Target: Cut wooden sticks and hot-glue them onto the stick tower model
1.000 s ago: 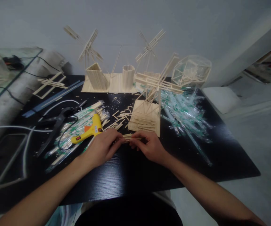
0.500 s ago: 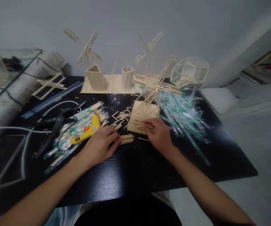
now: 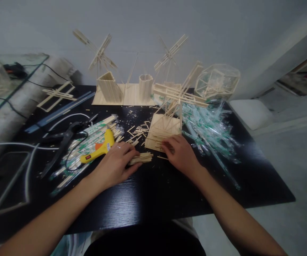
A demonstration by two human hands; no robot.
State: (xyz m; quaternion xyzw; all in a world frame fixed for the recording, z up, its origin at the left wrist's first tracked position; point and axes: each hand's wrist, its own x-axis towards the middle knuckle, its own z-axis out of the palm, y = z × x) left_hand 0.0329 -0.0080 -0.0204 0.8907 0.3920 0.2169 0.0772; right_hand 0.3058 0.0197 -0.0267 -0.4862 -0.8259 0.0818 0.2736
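Note:
My left hand [image 3: 114, 164] rests on the black table [image 3: 153, 199], fingers closed on one end of a small bundle of wooden sticks [image 3: 142, 158] lying flat. My right hand [image 3: 181, 154] reaches to the near edge of a wooden stick windmill base [image 3: 164, 129], its fingers curled over loose sticks there; what they pinch is hidden. The windmill's frame [image 3: 178, 94] rises behind that base.
A yellow glue gun [image 3: 100, 147] lies left of my left hand on wrapped sticks. Black pliers [image 3: 62, 142] and cables sit further left. Clear wrappers [image 3: 209, 131] pile at right. Two finished windmills [image 3: 107, 85] and a faceted stick ball [image 3: 217, 81] stand at the back.
My right hand let go of the stick bundle and moved up-right to the windmill base. My left hand stayed on the bundle.

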